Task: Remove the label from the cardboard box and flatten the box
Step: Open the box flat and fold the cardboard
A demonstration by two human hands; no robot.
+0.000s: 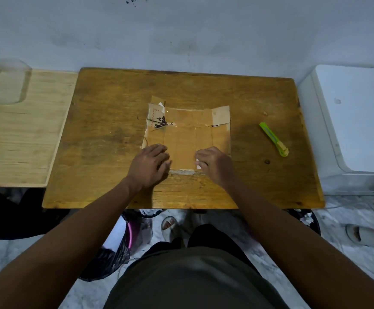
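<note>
A brown cardboard box (pixel 188 134) lies flattened in the middle of the wooden table (pixel 105 134), its flaps spread at the far corners. Scraps of a torn label with black print (pixel 161 122) cling to its far left part. My left hand (pixel 149 167) rests on the near left corner of the box, fingers curled loosely. On the near right corner sits my right hand (pixel 214 165), fingers bent down onto the cardboard with a small white scrap (pixel 198 167) under them. Both hands cover the box's near corners.
A green and yellow utility knife (pixel 274 139) lies on the table to the right of the box. A lighter wooden board (pixel 23 134) adjoins on the left, a white appliance (pixel 355 121) on the right. Below the table edge are a black bin bag (pixel 123 246) and sandals.
</note>
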